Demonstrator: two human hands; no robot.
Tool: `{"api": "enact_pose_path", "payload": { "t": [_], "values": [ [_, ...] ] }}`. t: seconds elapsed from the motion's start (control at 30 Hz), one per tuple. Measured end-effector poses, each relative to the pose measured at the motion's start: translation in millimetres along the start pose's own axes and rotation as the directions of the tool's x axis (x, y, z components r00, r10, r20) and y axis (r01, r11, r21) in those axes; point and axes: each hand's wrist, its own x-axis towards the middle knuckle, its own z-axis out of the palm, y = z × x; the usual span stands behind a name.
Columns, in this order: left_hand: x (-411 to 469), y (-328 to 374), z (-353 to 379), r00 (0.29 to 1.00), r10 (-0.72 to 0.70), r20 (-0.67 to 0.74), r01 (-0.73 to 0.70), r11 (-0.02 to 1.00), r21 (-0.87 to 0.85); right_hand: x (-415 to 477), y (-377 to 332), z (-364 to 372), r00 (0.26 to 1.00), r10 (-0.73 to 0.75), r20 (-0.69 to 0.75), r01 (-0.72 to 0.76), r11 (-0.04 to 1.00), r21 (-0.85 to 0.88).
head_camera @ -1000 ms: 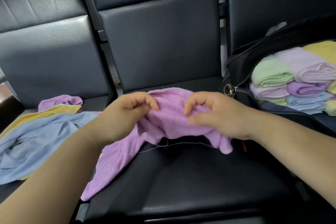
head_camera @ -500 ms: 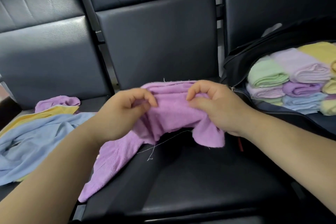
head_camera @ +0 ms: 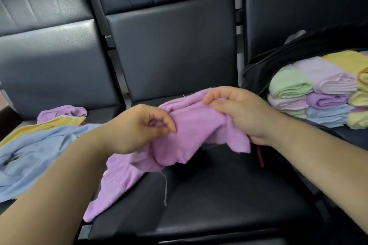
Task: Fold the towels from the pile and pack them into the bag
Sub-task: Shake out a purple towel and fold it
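A crumpled purple towel [head_camera: 191, 131] hangs over the middle seat, its lower end trailing down to the seat's front left. My left hand [head_camera: 137, 127] pinches its left part with curled fingers. At the towel's upper right edge, my right hand [head_camera: 241, 113] grips it between thumb and fingers. The unfolded pile lies on the left seat: a blue towel [head_camera: 37, 155], a yellow towel [head_camera: 49, 125] and a purple one [head_camera: 61, 111]. On the right seat stands the open black bag [head_camera: 256, 73] holding several folded towels [head_camera: 314, 93] in green, pink, purple, blue and yellow.
Three dark padded seats with backrests [head_camera: 171, 51] stand in a row. A loose thread [head_camera: 165, 189] dangles from the purple towel. A red strap [head_camera: 259, 155] shows beside my right wrist. The middle seat cushion [head_camera: 219, 195] lies below my hands.
Both hands have lifted the purple towel and worked along its edge; the right hand has moved up and to the right, and the towel's right corner now hangs lower.
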Motion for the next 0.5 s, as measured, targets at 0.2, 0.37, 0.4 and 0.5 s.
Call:
{"api": "enact_pose_path", "payload": {
  "t": [0.2,0.37,0.4,0.5],
  "values": [
    [-2.4,8.9,6.4,0.952,-0.093,-0.290,-0.064,0.870,-0.489,-9.9,-2.2,-2.6,0.918,0.038,0.395,0.243,0.733,-0.635],
    [-11.6,26.8,5.2,0.996,0.070,-0.048,-0.082,0.936,-0.343,-5.8,-17.5,-18.0,0.968,-0.239,0.072,0.248,0.892,-0.378],
    [-13.6,28.6,3.7,0.995,0.092,0.034,-0.080,0.963,-0.259,-6.5,-20.4,-19.7,0.965,-0.263,0.021,0.259,0.926,-0.274],
    [-17.7,31.0,0.8,0.997,0.076,0.031,-0.073,0.993,-0.090,-16.5,-22.5,-9.0,0.964,-0.267,-0.002,0.263,0.949,-0.174]
  ]
}}
